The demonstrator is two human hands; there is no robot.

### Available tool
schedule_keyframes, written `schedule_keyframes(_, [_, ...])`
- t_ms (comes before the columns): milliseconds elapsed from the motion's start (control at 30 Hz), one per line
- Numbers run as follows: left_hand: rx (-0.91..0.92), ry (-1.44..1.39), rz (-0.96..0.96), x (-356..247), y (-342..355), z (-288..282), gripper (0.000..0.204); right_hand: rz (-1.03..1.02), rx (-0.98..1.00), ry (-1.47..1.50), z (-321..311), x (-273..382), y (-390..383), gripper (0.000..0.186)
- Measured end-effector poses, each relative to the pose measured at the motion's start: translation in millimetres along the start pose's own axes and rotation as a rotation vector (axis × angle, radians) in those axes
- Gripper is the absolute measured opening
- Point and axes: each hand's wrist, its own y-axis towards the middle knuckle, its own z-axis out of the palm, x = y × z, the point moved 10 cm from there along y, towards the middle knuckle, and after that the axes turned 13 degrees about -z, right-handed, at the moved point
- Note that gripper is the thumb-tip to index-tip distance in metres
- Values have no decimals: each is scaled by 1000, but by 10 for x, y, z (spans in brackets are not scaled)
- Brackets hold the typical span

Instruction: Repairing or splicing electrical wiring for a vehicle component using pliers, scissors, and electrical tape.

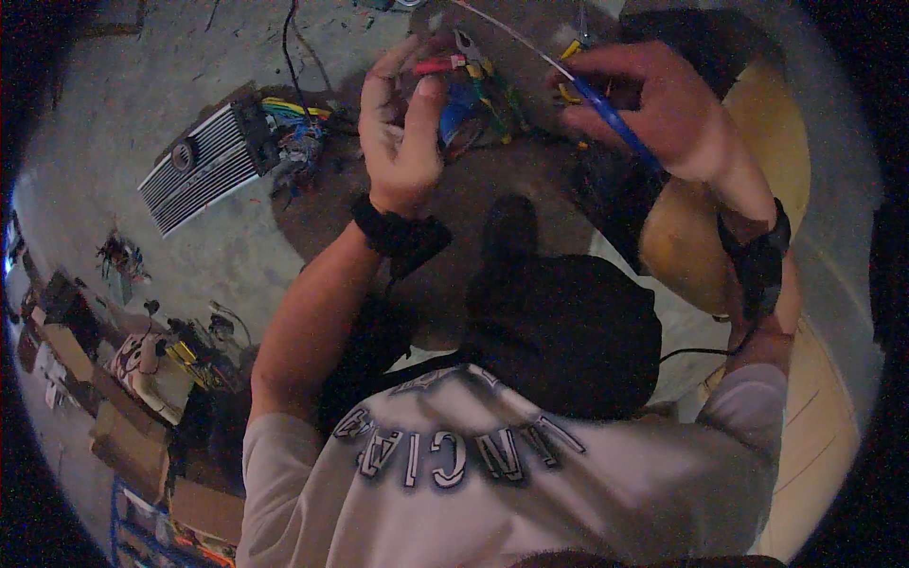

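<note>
A bare concrete floor [142, 104] carries everything: a ribbed grey metal unit [204, 166] lies flat with a tangle of coloured wires [298, 133] touching its end, and cardboard boxes [133, 440] sit well apart.

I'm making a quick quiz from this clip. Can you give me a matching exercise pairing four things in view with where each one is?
Things:
1. left hand
2. right hand
3. finned metal unit
4. cardboard boxes

Places:
A. on the concrete floor, left of the hands
B. at the far lower left edge
C. gripping a blue-handled tool
D. pinching a bundle of coloured wires

Pairs: 1-D, 2-C, 3-A, 4-B
</note>
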Motion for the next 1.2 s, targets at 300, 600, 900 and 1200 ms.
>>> schedule_keyframes(300, [-75,17,74,-268,-40,28,32,-42,78,-216,78,165,-210,44])
schedule_keyframes(600, [-169,104,118,-417,-23,12,31,-280,-4,-375,135,397,-230,41])
schedule_keyframes(900, [-203,164,200,-518,-79,104,30,-411,-47,-549,190,526,-200,37])
schedule_keyframes(1200, [-215,229,194,-493,-43,45,30,-361,-8,-415,261,557,-134,35])
